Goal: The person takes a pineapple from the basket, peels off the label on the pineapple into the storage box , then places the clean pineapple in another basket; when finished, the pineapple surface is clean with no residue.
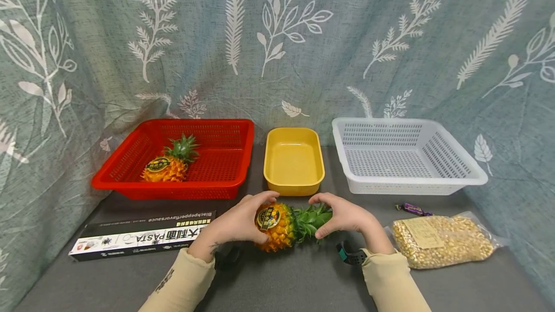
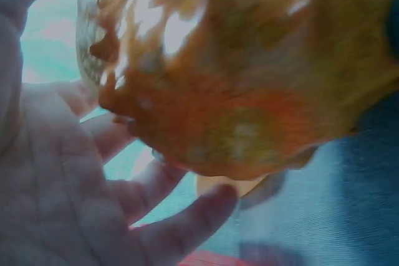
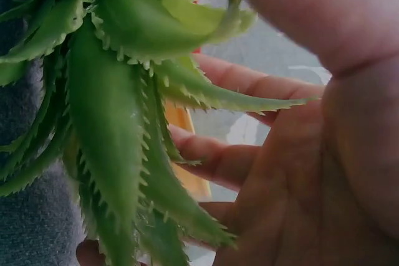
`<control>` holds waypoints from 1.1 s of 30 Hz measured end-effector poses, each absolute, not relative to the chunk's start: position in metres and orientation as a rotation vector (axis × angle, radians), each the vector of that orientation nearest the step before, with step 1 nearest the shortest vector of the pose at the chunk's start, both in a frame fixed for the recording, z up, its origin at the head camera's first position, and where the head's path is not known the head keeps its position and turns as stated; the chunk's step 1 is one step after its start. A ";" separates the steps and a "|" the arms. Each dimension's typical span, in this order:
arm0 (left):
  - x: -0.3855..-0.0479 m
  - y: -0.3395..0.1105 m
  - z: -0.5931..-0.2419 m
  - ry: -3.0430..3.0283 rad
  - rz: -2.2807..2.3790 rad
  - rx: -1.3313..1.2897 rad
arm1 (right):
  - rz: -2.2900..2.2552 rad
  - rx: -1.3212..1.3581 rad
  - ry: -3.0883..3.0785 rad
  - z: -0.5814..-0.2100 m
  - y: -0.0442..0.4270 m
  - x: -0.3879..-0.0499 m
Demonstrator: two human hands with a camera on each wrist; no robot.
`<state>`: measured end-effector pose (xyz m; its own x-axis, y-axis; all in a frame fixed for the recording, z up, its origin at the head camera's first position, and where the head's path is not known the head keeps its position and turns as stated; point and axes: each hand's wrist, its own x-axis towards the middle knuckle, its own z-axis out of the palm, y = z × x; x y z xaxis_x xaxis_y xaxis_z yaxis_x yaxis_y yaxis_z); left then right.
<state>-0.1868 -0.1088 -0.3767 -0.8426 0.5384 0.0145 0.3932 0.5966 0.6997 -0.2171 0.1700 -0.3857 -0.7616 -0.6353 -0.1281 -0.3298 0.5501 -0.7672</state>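
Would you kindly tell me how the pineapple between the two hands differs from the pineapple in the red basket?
The near pineapple is between the left hand and right hand; the far pineapple lies inside the red basket. The near pineapple's crown points right; the far pineapple's points right and away from the person. Both are orange, with green leaves and dark labels.

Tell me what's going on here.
A person's left hand is open around the body of one pineapple, the right hand open around its leafy crown; neither shows a firm grip. That pineapple is in front of the yellow tray. Another pineapple lies in the red plastic basket.
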 end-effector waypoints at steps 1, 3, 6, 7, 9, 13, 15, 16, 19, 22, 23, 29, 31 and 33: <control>-0.185 -0.109 -0.379 2.640 1.100 0.771 | -1.050 -0.787 2.415 -0.385 0.169 -0.216; -0.178 -0.108 -0.384 2.687 1.148 0.741 | -1.038 -0.788 2.431 -0.385 0.168 -0.216; -0.166 -0.106 -0.391 2.762 1.255 0.624 | -1.036 -0.801 2.431 -0.384 0.168 -0.215; -0.162 -0.106 -0.393 2.770 1.304 0.571 | -1.034 -0.805 2.430 -0.384 0.169 -0.215; -0.156 -0.105 -0.399 2.747 1.422 0.432 | -1.033 -0.812 2.426 -0.385 0.168 -0.216; -0.150 -0.106 -0.408 2.622 1.633 0.188 | -1.014 -0.823 2.427 -0.384 0.168 -0.215; -0.149 -0.106 -0.411 2.561 1.712 0.136 | -0.990 -0.844 2.436 -0.383 0.168 -0.215; -0.149 -0.106 -0.413 2.542 1.737 0.121 | -0.979 -0.854 2.441 -0.383 0.168 -0.216; -0.150 -0.105 -0.417 2.492 1.800 0.106 | -0.956 -0.871 2.456 -0.384 0.167 -0.216; -0.151 -0.105 -0.421 2.472 1.834 0.092 | -0.955 -0.868 2.472 -0.385 0.166 -0.216; -0.151 -0.105 -0.422 2.466 1.849 0.085 | -0.952 -0.869 2.480 -0.386 0.165 -0.217; -0.157 -0.103 -0.426 2.467 1.902 0.079 | -0.953 -0.902 2.555 -0.388 0.166 -0.217; -0.160 -0.101 -0.427 2.460 1.920 0.087 | -0.963 -0.910 2.582 -0.390 0.167 -0.218; -0.164 -0.100 -0.427 2.458 1.936 0.096 | -0.973 -0.917 2.611 -0.392 0.168 -0.219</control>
